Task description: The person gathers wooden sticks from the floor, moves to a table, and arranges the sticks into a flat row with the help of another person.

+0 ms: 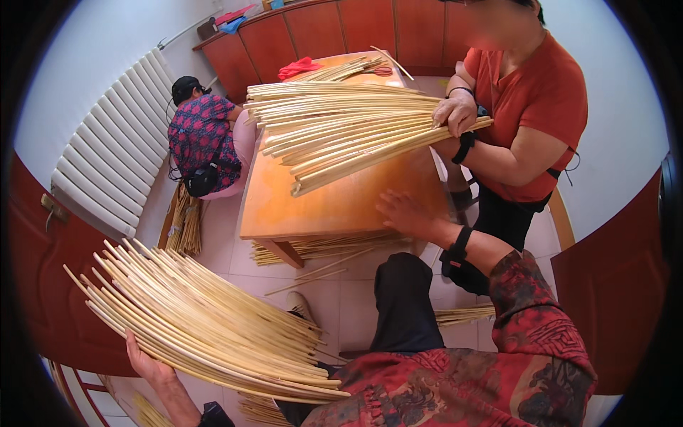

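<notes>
My left hand grips the outer side of a wide, curved bundle of pale yellow sticks. Its thumb shows along the edge, while the other fingers are hidden beneath. The bundle reaches from the far left toward my lap. My right hand is held out over the near right edge of the wooden table, empty, fingers spread. Just beyond it, a person in a red shirt holds a second, fanned bundle of sticks above the tabletop, with a hand around its narrow end.
More sticks and a red cloth lie at the table's back, beside red-handled scissors. Loose sticks lie under the table. Another person crouches at its left, near a white radiator. Wooden doors flank me.
</notes>
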A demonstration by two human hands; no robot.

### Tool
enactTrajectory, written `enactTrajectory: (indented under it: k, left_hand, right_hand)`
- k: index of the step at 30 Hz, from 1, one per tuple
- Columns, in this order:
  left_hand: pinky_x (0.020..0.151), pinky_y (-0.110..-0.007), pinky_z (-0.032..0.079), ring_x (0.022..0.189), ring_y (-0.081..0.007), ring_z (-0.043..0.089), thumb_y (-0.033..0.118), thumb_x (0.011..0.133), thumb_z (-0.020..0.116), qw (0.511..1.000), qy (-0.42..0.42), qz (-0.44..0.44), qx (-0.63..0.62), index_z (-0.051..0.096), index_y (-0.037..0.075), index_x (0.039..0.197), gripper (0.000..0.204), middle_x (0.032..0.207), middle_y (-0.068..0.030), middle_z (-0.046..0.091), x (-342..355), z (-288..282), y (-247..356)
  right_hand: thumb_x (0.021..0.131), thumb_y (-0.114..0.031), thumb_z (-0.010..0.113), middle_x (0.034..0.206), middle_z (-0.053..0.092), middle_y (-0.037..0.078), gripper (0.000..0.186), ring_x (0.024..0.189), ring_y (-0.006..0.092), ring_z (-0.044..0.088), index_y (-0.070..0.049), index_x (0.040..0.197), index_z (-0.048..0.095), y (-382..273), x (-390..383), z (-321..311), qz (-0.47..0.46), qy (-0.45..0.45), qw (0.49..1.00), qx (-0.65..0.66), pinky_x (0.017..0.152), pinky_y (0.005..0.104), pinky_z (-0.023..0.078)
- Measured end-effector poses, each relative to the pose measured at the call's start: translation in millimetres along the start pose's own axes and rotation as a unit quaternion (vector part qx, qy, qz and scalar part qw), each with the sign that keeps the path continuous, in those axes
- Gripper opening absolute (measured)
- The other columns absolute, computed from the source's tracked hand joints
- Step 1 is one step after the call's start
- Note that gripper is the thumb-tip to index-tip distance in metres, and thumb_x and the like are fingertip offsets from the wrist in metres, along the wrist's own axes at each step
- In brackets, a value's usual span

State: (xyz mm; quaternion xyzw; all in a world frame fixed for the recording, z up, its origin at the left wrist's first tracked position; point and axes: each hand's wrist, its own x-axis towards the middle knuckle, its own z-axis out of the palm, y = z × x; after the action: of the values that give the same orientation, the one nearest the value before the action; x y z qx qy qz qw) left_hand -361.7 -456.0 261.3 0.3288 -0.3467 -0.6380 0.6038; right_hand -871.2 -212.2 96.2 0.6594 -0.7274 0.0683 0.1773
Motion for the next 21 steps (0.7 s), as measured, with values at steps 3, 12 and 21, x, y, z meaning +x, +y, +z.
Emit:
enactTrajectory:
  k: [3, 12, 21]
  left_hand:
    - [0.082, -0.032, 0.045, 0.093, -0.0216, 0.055, 0.02, 0.088, 0.047, 1.0, 0.01, -0.009, -0.002, 0.047, -0.006, 0.11, 0.035, 0.106, -0.0146, 0.054, -1.1, 4.3, 1.1]
    - [0.082, -0.033, 0.045, 0.094, -0.0228, 0.054, 0.02, 0.088, 0.046, 1.0, -0.005, -0.016, -0.006, 0.046, -0.006, 0.111, 0.035, 0.106, -0.0151, 0.054, -4.3, 6.0, -0.2]
    - [0.082, -0.032, 0.045, 0.094, -0.0218, 0.054, 0.021, 0.088, 0.048, 0.999, -0.028, -0.018, 0.002, 0.046, -0.006, 0.111, 0.036, 0.106, -0.0145, 0.054, -1.0, 0.6, 1.5]
  right_hand:
    - [0.078, -0.031, 0.055, 0.12, 0.044, 0.015, 0.044, 0.11, 0.0311, 0.041, -0.008, 0.115, 0.046, 3.8, -16.8, 4.4, 0.021, -0.015, 1.0, -0.003, 0.09, 0.0419, 0.035]
    - [0.077, -0.032, 0.055, 0.118, 0.045, 0.016, 0.043, 0.109, 0.0325, 0.042, -0.01, 0.113, 0.048, 9.3, -34.6, 16.3, 0.052, -0.063, 0.996, 0.029, 0.089, 0.0424, 0.036]
    - [0.082, -0.028, 0.051, 0.112, 0.048, 0.02, 0.042, 0.1, 0.0326, 0.048, -0.003, 0.115, 0.045, 20.5, -5.4, -20.1, 0.155, -0.038, 0.971, 0.179, 0.086, 0.0382, 0.039]
